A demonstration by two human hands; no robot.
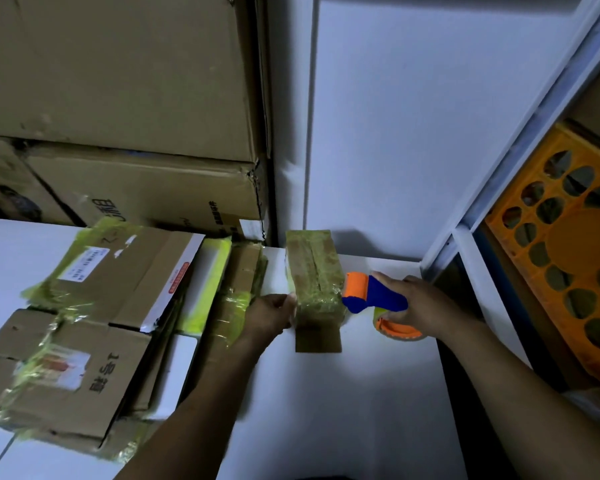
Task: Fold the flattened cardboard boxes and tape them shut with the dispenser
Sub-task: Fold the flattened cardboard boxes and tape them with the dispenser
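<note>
The box (314, 282) stands on the table (361, 393). The left hand (269, 315) grips its left side, likely to brace it, while the right hand (420, 304) clasps the tape dispenser (371, 296) against its right edge. Flattened boxes (94, 306) lie further left.

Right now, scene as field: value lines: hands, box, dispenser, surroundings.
left hand: grips the small box at its near left edge
right hand: grips the tape dispenser by its blue handle
small box: folded, on the white table, top covered in yellowish tape
tape dispenser: orange roller end against the box's right side
left of box: pile of flattened cardboard boxes
behind: stacked large cartons
right: orange crate
</note>
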